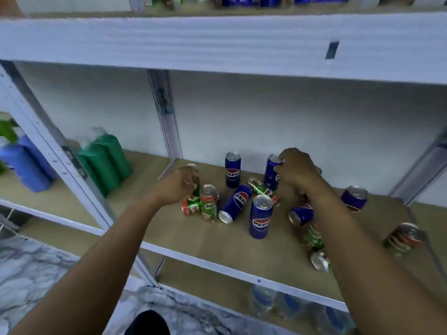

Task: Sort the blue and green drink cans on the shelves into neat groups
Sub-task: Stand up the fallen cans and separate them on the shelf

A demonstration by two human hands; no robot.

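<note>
Blue and green drink cans lie mixed on the wooden shelf (217,240). My left hand (177,186) grips an upright green can (195,182) beside another upright green can (208,203) and one lying down (189,207). My right hand (296,170) grips the top of an upright blue can (270,174) at the back. Another blue can (232,169) stands to its left, and a third (260,216) stands nearer me. One blue can (235,204) lies on its side. More fallen cans lie partly hidden under my right forearm.
A blue can (354,198) and a green can (405,239) stand at the right end. Green bottles (104,158) and blue bottles (21,163) fill the bay to the left, past a white upright post (55,151). A white shelf beam (217,44) hangs overhead. Bottles sit on the shelf below.
</note>
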